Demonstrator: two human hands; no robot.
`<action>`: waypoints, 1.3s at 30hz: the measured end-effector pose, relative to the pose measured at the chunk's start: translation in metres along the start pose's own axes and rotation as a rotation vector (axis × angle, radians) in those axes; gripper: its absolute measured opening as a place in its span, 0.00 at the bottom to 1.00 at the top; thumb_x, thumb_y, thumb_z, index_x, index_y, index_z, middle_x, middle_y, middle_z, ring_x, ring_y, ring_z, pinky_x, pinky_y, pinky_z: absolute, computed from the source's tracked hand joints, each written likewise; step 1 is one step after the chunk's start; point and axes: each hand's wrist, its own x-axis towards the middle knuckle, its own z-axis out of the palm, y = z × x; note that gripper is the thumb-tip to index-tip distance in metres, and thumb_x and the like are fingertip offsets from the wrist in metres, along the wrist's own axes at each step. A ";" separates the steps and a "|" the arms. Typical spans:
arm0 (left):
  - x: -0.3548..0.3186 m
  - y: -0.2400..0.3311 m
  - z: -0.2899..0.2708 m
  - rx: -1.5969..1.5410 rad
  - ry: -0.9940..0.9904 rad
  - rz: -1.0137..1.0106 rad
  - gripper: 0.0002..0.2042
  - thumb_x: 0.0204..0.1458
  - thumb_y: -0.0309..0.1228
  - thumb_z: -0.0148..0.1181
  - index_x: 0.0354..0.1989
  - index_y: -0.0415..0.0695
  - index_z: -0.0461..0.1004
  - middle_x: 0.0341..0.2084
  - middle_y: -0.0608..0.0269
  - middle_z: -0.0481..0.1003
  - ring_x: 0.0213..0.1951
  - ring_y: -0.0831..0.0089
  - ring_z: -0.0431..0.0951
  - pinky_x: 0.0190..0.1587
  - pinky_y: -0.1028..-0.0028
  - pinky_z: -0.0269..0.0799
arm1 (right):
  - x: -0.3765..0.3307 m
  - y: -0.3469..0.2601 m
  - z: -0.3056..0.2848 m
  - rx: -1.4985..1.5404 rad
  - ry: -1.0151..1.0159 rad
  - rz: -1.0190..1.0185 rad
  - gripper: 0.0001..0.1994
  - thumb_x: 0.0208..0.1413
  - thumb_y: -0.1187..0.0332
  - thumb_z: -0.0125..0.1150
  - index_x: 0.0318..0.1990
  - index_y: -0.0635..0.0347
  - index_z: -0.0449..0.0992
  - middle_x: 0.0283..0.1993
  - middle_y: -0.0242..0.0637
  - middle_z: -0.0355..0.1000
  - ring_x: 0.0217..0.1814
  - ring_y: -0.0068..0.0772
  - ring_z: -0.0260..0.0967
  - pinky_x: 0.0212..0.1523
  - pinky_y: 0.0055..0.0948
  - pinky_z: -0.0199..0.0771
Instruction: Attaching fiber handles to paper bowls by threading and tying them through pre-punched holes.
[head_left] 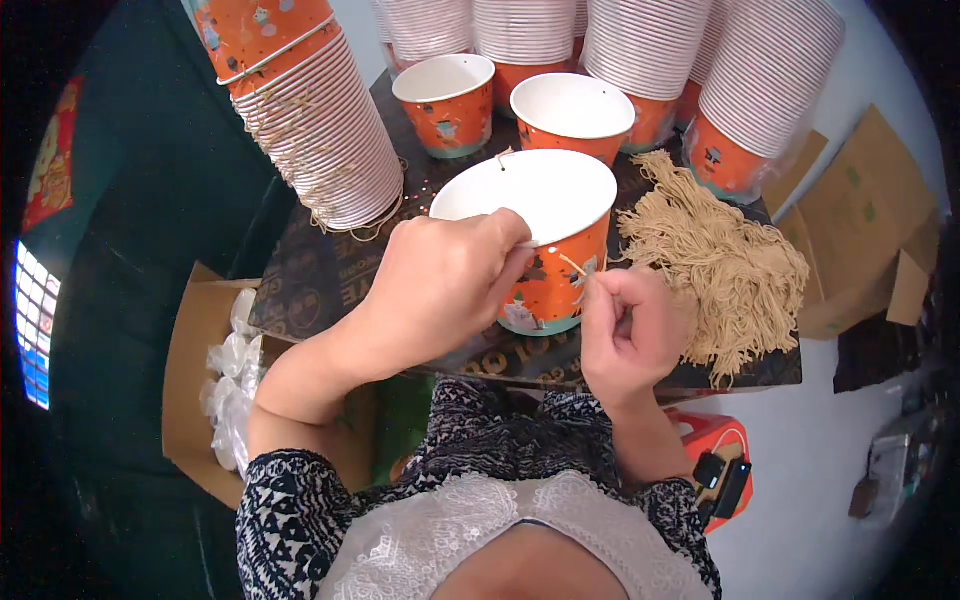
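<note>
A large orange paper bucket [545,295] with a white inside stands in front of me, near the table's front edge. My left hand [440,285] is closed on its near rim, thumb outside and fingers over the edge. Just below that rim is a small punched hole. My right hand [635,330] pinches a tan cord [573,266] between thumb and finger, its pale tip pointing toward the hole but apart from it. At the bucket's far rim, a short bit of cord [503,160] hangs inside.
A heap of tan cords [715,265] lies right of the bucket. Two more buckets, one smaller-looking bucket [447,110] and another bucket [572,115], stand behind. Tall nested stacks [645,50] line the back. A corded stack [320,140] rises at left. A carton [205,390] holds plastic bags.
</note>
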 end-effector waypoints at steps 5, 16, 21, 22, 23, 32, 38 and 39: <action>0.001 0.004 0.001 0.034 -0.011 0.026 0.05 0.50 0.26 0.65 0.32 0.41 0.76 0.21 0.53 0.78 0.23 0.57 0.80 0.25 0.66 0.74 | -0.005 0.006 0.005 -0.004 0.041 -0.084 0.11 0.45 0.86 0.65 0.33 0.60 0.74 0.21 0.32 0.61 0.17 0.29 0.58 0.18 0.29 0.56; 0.002 0.007 0.004 0.057 -0.024 0.045 0.05 0.50 0.26 0.65 0.32 0.40 0.75 0.21 0.53 0.77 0.22 0.57 0.80 0.24 0.66 0.75 | -0.005 0.007 0.005 -0.099 0.052 -0.177 0.13 0.42 0.86 0.66 0.33 0.61 0.73 0.20 0.33 0.60 0.17 0.35 0.59 0.18 0.32 0.56; 0.002 0.005 0.006 0.031 0.003 0.099 0.07 0.52 0.28 0.61 0.29 0.38 0.72 0.18 0.52 0.76 0.20 0.54 0.78 0.22 0.61 0.73 | -0.004 0.005 0.005 -0.120 0.044 -0.181 0.13 0.42 0.86 0.66 0.33 0.61 0.72 0.20 0.34 0.60 0.18 0.36 0.59 0.18 0.33 0.57; 0.002 0.006 0.006 0.031 0.003 0.098 0.07 0.52 0.28 0.61 0.29 0.38 0.72 0.18 0.52 0.76 0.20 0.54 0.78 0.22 0.61 0.73 | -0.004 0.006 0.006 -0.119 0.043 -0.181 0.13 0.42 0.86 0.66 0.33 0.61 0.72 0.20 0.34 0.60 0.18 0.36 0.59 0.18 0.33 0.57; 0.002 0.006 0.006 0.032 -0.002 0.098 0.07 0.52 0.28 0.60 0.29 0.38 0.71 0.18 0.52 0.76 0.20 0.54 0.78 0.22 0.61 0.73 | -0.004 0.007 0.006 -0.129 0.043 -0.184 0.12 0.43 0.86 0.66 0.33 0.61 0.72 0.20 0.34 0.61 0.18 0.36 0.60 0.18 0.33 0.57; 0.000 0.017 0.001 0.043 -0.118 0.095 0.08 0.53 0.28 0.59 0.31 0.36 0.68 0.14 0.50 0.74 0.19 0.52 0.78 0.21 0.59 0.72 | -0.011 0.016 0.013 -0.109 0.015 -0.158 0.11 0.44 0.86 0.65 0.33 0.63 0.73 0.22 0.37 0.65 0.20 0.37 0.63 0.19 0.33 0.61; 0.001 0.016 0.002 -0.038 -0.218 0.082 0.11 0.53 0.28 0.59 0.37 0.32 0.69 0.14 0.46 0.73 0.20 0.48 0.78 0.22 0.57 0.73 | -0.031 0.029 0.022 -0.059 0.039 -0.057 0.10 0.47 0.85 0.65 0.35 0.64 0.73 0.24 0.38 0.67 0.20 0.36 0.65 0.20 0.33 0.63; 0.002 0.014 0.002 -0.046 -0.234 0.078 0.12 0.53 0.28 0.59 0.40 0.31 0.70 0.15 0.45 0.73 0.21 0.47 0.78 0.23 0.56 0.73 | -0.032 0.031 0.023 -0.040 0.045 -0.047 0.10 0.47 0.85 0.64 0.35 0.64 0.73 0.24 0.38 0.67 0.20 0.36 0.65 0.20 0.33 0.63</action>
